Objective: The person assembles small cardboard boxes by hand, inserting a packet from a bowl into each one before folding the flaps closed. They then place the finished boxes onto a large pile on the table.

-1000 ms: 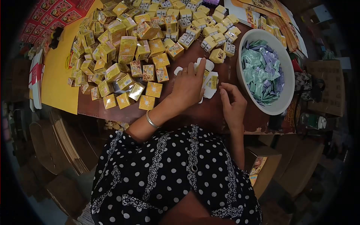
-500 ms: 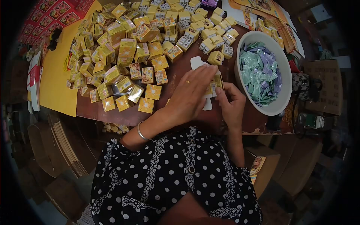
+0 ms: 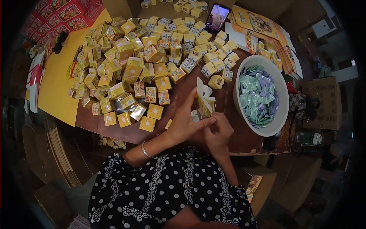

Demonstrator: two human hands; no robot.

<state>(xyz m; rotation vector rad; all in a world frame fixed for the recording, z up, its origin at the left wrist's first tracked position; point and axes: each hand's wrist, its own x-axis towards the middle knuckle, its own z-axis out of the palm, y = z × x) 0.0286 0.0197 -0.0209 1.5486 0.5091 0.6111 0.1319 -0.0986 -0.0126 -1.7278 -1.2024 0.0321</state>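
A small yellow carton [image 3: 205, 104] with white flaps sticking out at its ends stands tilted above the table in front of me. My left hand [image 3: 186, 121] grips it from the left, thumb across the near side. My right hand [image 3: 220, 131] is closed at its lower right end, fingers curled against the carton; the fingertips are partly hidden. To the left lies a heap of closed yellow boxes [image 3: 132, 70] with orange sunburst prints. Behind the carton are several small yellow-and-white pieces [image 3: 216, 81]. On the right stands a white bowl [image 3: 282, 91] full of green and purple sachets [image 3: 258, 95].
A phone [image 3: 217, 17] with a lit screen leans at the back. Flat printed card sheets [image 3: 256, 20] lie at the back right. Yellow card [image 3: 57, 87] covers the table's left end. A cardboard box [image 3: 322, 103] and a green jar [image 3: 309, 138] are at the far right.
My left hand, flat over the carton before, now holds it from the side. The carton has been raised from the tabletop and stands more upright. The whole view has shifted, showing more of the back.
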